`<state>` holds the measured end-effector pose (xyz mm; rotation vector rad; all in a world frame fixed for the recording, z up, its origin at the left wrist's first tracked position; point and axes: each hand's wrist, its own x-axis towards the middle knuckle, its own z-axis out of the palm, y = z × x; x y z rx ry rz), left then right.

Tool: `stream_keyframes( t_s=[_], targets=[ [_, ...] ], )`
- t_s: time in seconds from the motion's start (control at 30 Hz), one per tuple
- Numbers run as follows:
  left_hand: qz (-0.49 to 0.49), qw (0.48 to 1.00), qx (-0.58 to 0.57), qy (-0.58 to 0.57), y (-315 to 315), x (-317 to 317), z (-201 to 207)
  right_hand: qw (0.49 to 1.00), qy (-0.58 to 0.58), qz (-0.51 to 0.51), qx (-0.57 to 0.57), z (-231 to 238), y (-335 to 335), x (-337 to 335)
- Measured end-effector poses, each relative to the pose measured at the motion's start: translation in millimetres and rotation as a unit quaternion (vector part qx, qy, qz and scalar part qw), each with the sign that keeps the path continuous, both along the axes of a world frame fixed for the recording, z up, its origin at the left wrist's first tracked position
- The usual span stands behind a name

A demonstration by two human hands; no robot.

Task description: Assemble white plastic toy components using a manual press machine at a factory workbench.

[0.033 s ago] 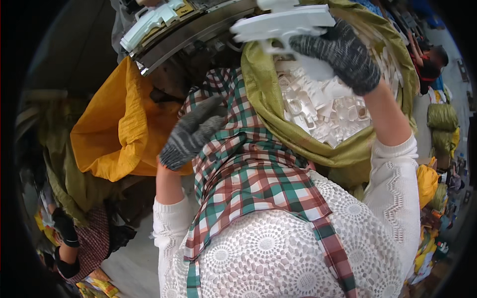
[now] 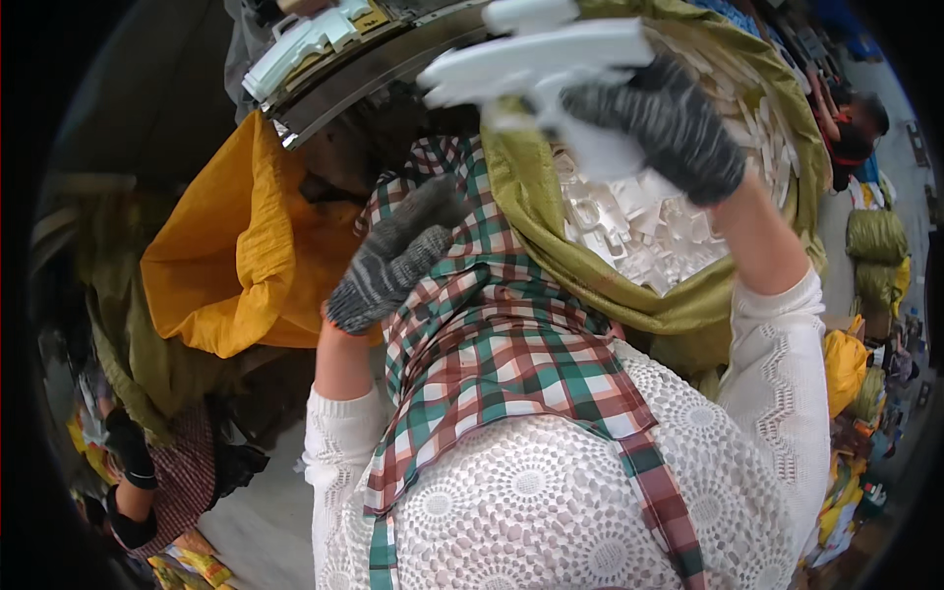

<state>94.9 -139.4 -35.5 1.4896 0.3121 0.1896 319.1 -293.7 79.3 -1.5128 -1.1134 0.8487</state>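
Observation:
My right hand (image 2: 659, 128), in a grey knitted glove, is shut on a long white plastic part (image 2: 541, 54) and holds it up above an olive-green sack (image 2: 629, 285). The sack is full of several small white plastic pieces (image 2: 649, 221). My left hand (image 2: 393, 256), gloved the same way, lies back-up against my checked apron (image 2: 492, 344) beside a yellow sack (image 2: 246, 246). Its fingers are together and slightly bent, and its palm is hidden.
A curved metal rim (image 2: 374, 64) with white parts on it runs across the top. Another person's dark-gloved arm (image 2: 133, 472) is at the lower left. A further person (image 2: 855, 128) and filled green and yellow sacks (image 2: 875, 236) are at the right.

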Motion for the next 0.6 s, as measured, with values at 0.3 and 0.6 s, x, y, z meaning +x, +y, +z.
stream_keyframes(
  t_s=[0.3,0.6],
  targets=[
    [0.261,0.921,-0.271,-0.101,26.8,15.1,44.6,0.981,-0.111,0.064,0.148,-26.7,36.2,-27.4],
    [0.343,0.905,0.183,-0.173,68.5,40.8,62.0,0.907,-0.361,0.161,0.146,-14.0,47.3,-7.4]
  ],
)
